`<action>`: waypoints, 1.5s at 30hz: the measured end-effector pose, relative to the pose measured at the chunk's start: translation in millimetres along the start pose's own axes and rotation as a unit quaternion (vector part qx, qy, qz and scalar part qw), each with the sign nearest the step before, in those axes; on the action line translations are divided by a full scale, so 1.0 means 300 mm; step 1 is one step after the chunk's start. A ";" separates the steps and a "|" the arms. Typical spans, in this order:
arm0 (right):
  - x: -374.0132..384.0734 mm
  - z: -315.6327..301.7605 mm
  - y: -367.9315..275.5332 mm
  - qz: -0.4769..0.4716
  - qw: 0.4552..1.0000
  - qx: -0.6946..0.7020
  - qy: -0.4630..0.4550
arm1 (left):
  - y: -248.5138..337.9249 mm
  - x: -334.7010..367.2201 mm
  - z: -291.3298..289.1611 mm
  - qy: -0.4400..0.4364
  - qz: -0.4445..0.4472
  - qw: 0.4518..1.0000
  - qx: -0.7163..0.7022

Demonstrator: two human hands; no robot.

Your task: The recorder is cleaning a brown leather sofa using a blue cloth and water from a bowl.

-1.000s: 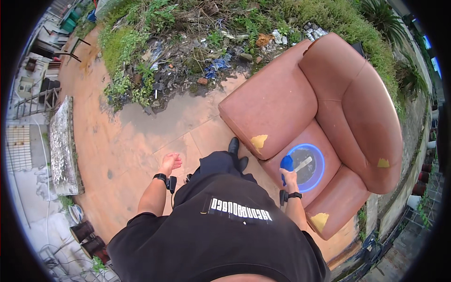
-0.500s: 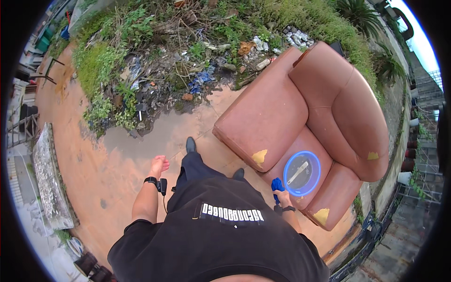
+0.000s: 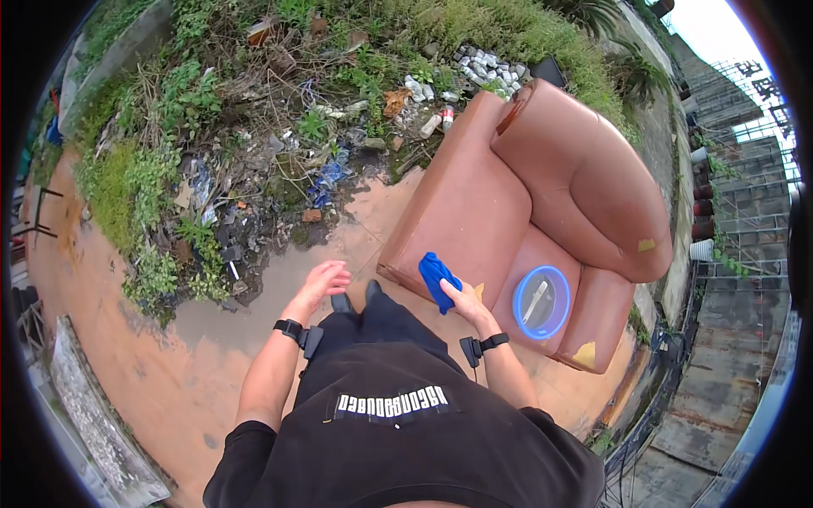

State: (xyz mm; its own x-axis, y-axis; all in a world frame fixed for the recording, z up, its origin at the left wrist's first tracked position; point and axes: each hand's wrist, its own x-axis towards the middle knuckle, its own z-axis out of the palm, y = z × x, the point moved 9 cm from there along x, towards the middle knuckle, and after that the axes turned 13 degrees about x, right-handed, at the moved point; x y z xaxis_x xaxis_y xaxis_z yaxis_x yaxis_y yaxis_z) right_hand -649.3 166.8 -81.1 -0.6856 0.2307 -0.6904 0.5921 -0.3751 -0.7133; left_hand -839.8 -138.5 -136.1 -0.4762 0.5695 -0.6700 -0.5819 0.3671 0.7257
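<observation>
My right hand [image 3: 462, 303] is closed on a blue cloth [image 3: 437, 279], which sticks up past the fingers in front of the armchair's wide left arm. Out to the left, my left hand [image 3: 325, 281] is raised over the ground with fingers apart and nothing in it. The worn reddish-brown armchair [image 3: 483, 195] stands at front right, its cover torn to yellow in places. On its seat rests a round blue-rimmed basin [image 3: 542, 333] holding dark liquid. A pale-handled brush or scraper [image 3: 535, 302] leans inside the basin; its lower end is hard to make out.
Ahead lies a heap of weeds, twigs and rubbish [image 3: 279, 169] beside wet, orange-stained concrete [image 3: 161, 372]. A long weathered slab [image 3: 97, 406] lies at the left. Grey blocks [image 3: 491, 69] are piled behind the armchair, and a concrete wall [image 3: 648, 169] runs along the right.
My right hand has risen and moved left with the blue cloth, away from the basin. My left hand has come forward and inward. My feet have drawn together, and the view has shifted.
</observation>
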 end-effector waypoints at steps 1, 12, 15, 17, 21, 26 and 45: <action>-0.006 0.073 -0.073 -0.004 1.000 0.011 -0.023 | 0.044 0.016 0.057 -0.044 0.010 0.999 -0.002; 0.347 0.364 -0.398 -0.047 0.988 0.079 -0.123 | 0.419 0.296 0.132 -0.095 0.005 0.995 0.006; 0.583 0.260 -0.423 -0.116 0.985 0.122 -0.027 | 0.545 0.417 0.071 -0.075 -0.014 0.995 0.067; 0.633 0.240 -0.572 -0.142 0.975 0.169 -0.004 | 0.637 0.484 0.065 -0.078 -0.009 0.994 0.079; 0.713 0.176 -0.747 -0.165 0.909 0.381 -0.033 | 0.866 0.611 0.116 -0.060 0.011 0.982 0.178; 0.746 -0.012 -0.930 -0.158 0.867 0.468 -0.063 | 0.971 0.795 0.231 -0.136 0.051 0.876 0.461; 0.813 -0.233 -1.447 -0.332 0.918 -0.165 0.142 | 1.460 1.379 0.743 -0.156 0.266 0.812 0.496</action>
State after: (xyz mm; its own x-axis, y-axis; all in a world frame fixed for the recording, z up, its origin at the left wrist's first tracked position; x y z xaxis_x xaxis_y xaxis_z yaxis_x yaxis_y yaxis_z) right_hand -1044.1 448.7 51.7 -0.8314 0.5525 -0.0596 0.2116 0.2155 -0.9533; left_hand -1144.9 421.8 -60.4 -0.2052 0.9434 -0.2605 0.5420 0.3312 0.7724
